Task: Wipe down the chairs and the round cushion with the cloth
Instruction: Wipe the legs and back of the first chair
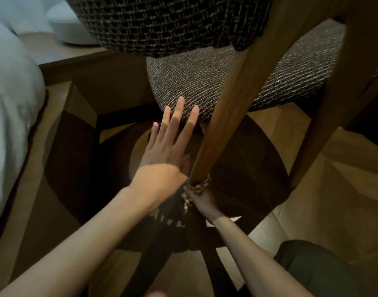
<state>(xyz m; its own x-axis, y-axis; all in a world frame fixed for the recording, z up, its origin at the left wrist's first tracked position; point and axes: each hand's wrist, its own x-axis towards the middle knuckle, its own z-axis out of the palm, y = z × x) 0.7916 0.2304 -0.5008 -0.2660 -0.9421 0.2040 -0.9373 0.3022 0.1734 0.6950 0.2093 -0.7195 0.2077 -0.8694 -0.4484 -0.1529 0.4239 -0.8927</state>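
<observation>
A wooden chair (226,116) with a brown woven seat (196,82) and a darker woven backrest (162,22) fills the upper view. My left hand (168,144) is open, fingers straight, with the fingertips on the seat's front edge beside a wooden chair leg. My right hand (202,200) grips a patterned cloth (197,187) wrapped around the foot of that leg. Most of the cloth is hidden in my fist.
White bedding (10,99) lies at the left beside a wooden bed frame (80,67). A white rounded object (70,24) sits at the upper left. Wooden floor (333,200) shows at the right, with a dark garment (316,266) at the lower right.
</observation>
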